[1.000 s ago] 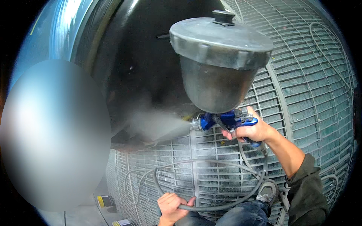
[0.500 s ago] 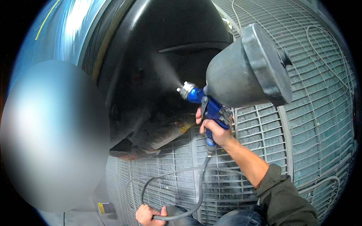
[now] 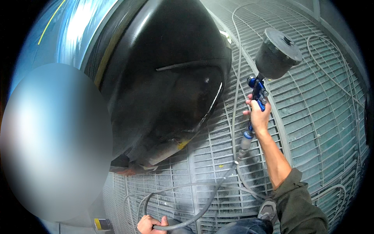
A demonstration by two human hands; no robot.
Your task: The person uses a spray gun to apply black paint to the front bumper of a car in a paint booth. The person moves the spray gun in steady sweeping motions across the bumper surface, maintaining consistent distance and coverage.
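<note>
My right hand [image 3: 258, 113] is closed around the handle of a blue spray gun [image 3: 258, 87], held upright to the right of the black car body panel [image 3: 175, 93] and apart from it. A large grey paint cup [image 3: 276, 54] sits on top of the gun. From the handle's lower end a grey air hose [image 3: 202, 212] curves down and left. It passes through my left hand [image 3: 151, 225], which is closed on it low in the view. The panel is dark and glossy, with a light streak along its right edge and a yellowish patch at its lower edge.
Shiny blue plastic sheeting [image 3: 43, 50] covers the area at upper left. Underfoot is a metal floor grating [image 3: 311, 132], with more hose [image 3: 235, 78] lying across it. My shoe [image 3: 267, 210] rests there. A yellow-and-dark container [image 3: 102, 224] is at lower left. A blurred oval hides the left side.
My right hand has swung the spray gun right and away from the panel, turning it more upright. The spray mist at its nozzle no longer shows. My left hand stays on the hose.
</note>
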